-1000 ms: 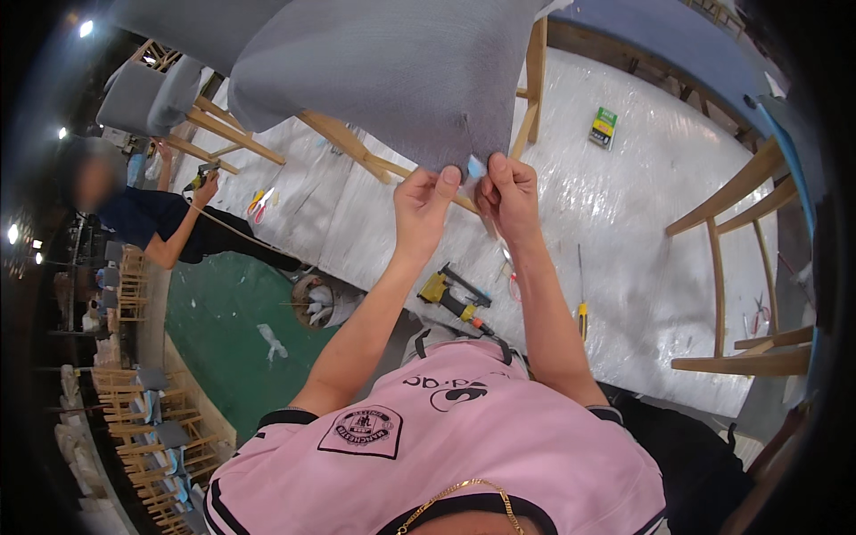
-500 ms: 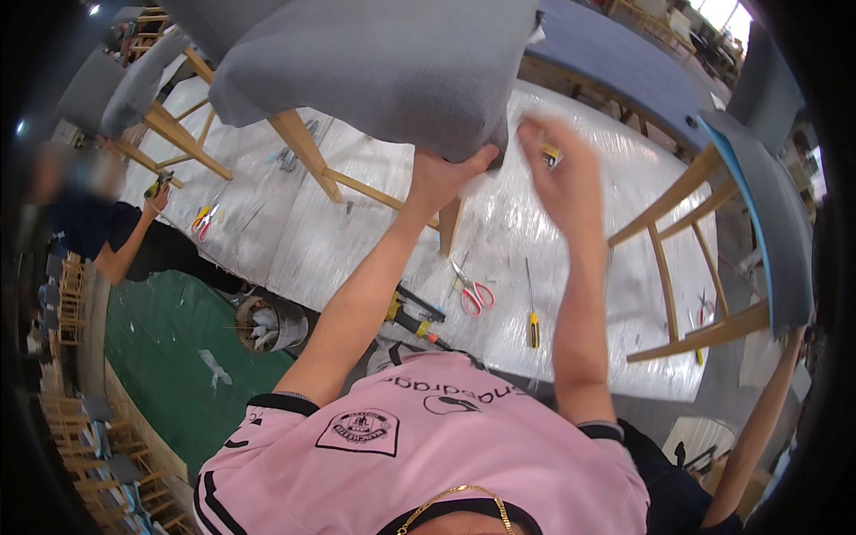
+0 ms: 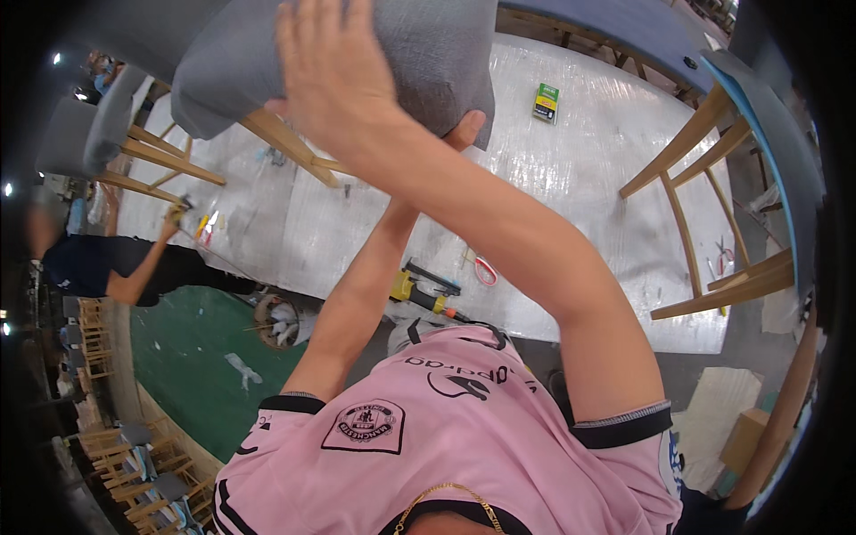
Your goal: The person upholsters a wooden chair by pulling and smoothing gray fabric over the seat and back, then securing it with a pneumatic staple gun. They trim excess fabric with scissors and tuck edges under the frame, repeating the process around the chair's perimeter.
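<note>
The right hand (image 3: 337,76), fingers spread, lies on the grey fabric-covered, wooden-legged chair (image 3: 437,53) standing on the plastic-wrapped table (image 3: 588,205). The left hand (image 3: 461,134), partly hidden by the right forearm, touches the chair's near corner; whether it pinches cannot be told.

On the pink jersey (image 3: 535,446) we see black lettering (image 3: 441,364) across the chest and 1 shield-shaped crest (image 3: 364,426) bearing words; the small green-and-yellow box's (image 3: 546,103) print is too small for us to read.

Green floor (image 3: 178,357), wooden chairs (image 3: 168,486) crowded together, bright lights (image 3: 57,59)
</note>
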Action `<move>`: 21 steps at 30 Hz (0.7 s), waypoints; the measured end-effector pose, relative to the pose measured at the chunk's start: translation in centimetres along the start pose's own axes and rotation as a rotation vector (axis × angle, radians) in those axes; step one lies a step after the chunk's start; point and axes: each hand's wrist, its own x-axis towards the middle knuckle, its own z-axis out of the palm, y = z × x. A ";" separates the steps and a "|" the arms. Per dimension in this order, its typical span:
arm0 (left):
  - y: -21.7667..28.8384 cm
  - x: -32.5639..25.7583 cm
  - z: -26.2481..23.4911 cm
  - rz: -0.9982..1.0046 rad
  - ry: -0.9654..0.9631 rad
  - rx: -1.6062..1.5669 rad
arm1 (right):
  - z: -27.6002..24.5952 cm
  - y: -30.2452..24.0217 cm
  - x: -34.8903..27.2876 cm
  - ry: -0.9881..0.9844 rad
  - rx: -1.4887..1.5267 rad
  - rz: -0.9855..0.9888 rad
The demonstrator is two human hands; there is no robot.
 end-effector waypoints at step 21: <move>-1.9 0.3 -1.3 0.170 0.151 0.279 | -0.1 10.4 -2.3 0.254 0.980 0.028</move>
